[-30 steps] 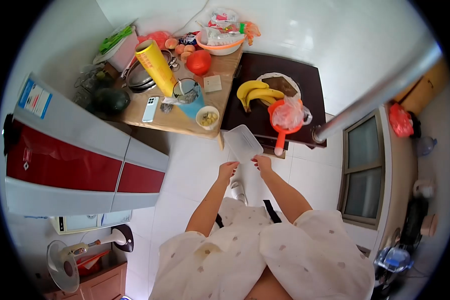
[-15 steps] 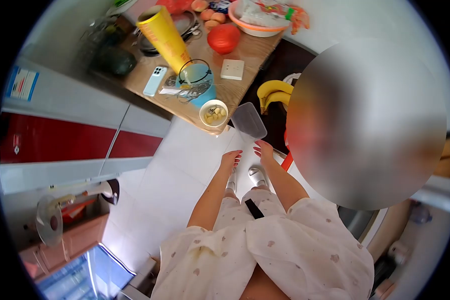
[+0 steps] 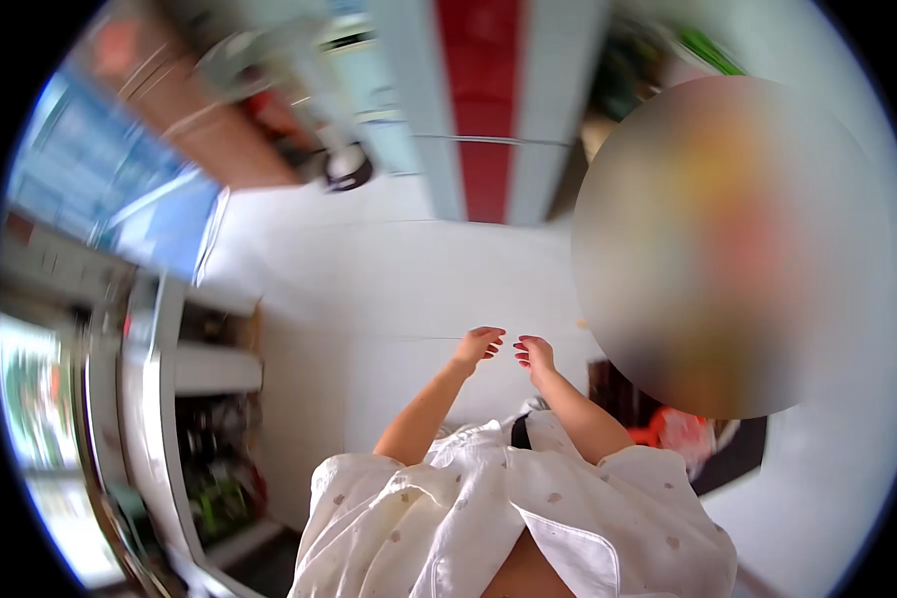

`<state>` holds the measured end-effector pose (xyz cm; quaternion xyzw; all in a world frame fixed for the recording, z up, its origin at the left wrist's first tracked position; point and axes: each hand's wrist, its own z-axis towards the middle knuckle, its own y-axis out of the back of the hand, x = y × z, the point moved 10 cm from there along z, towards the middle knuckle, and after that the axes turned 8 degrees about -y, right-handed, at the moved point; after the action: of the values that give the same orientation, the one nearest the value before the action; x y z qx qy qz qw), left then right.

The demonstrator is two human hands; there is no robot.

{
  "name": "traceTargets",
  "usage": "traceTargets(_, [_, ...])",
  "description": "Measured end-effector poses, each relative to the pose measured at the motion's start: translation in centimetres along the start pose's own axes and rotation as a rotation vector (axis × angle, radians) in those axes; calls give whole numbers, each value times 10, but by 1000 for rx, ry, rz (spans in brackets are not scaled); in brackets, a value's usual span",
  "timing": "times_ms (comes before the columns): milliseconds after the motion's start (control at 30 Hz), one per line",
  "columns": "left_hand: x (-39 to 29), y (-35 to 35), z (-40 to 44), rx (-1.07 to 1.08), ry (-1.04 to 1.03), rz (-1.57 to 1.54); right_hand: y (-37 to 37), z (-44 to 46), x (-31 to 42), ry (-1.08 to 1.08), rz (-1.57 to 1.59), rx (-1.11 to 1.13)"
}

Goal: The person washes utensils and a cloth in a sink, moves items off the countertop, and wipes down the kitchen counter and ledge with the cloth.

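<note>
Both hands are over the pale tiled floor, in the middle of the view. My left hand (image 3: 480,345) has its fingers loosely bent and slightly apart, with nothing visible in it. Close by on the right, my right hand (image 3: 534,356) faces it with bent, parted fingers, also without any visible object. A narrow gap separates the two hands. To the lower right, an orange-red strainer (image 3: 649,435) with a plastic bag (image 3: 686,433) rests on a dark surface (image 3: 737,460).
A grey-and-red refrigerator (image 3: 486,75) stands at the top centre, with a fan (image 3: 344,159) to its left. Brown cabinets (image 3: 194,110) are at the upper left, and white shelving (image 3: 217,369) at the left. A round blurred patch hides much of the right side.
The view has swung left, bringing the refrigerator to the top and the shelving into sight. The clear container near my hands earlier is out of sight. Both hands are now over the floor.
</note>
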<state>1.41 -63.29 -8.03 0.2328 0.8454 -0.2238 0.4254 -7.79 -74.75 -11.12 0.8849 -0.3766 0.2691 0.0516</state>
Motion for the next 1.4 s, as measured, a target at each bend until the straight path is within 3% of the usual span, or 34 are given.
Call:
traceTargets(133, [-12,181,-90,-333,-95,-57,-229,-27,-16,104,-454,322])
traceTargets(367, [3,449,-320,-896,-344,-280,-563,-144,-200,121,-905,940])
traceTargets(467, [25,524,-383,-1050,-375,-409,-645,-191,-258,113,-997,1058])
traceTargets(667, [43,669,-428,-1137,-418,-563,-794,-218,-314,155,-1196,1208])
traceTargets(933, [-11,875,-478,-1247,-504,-580,-1020,-256,-342,223,-1227,1434])
traceTargets(1067, [-12,953,-520,-1405,-473,-540,-1094,-262,-363,121,-1224,1466])
traceTargets(1200, [17,1070,-575,-1716,-404,-352,-1150,-248,-378,104,-1239,1378])
traceTargets(1267, [2,1126,-614,-1897,-492,-254,-1178,-231,-371,174,-1194,1312])
traceTargets(1400, [-31,1244,-693,-2175,-204,31,-1223,-185,-366,224,-1145,1088])
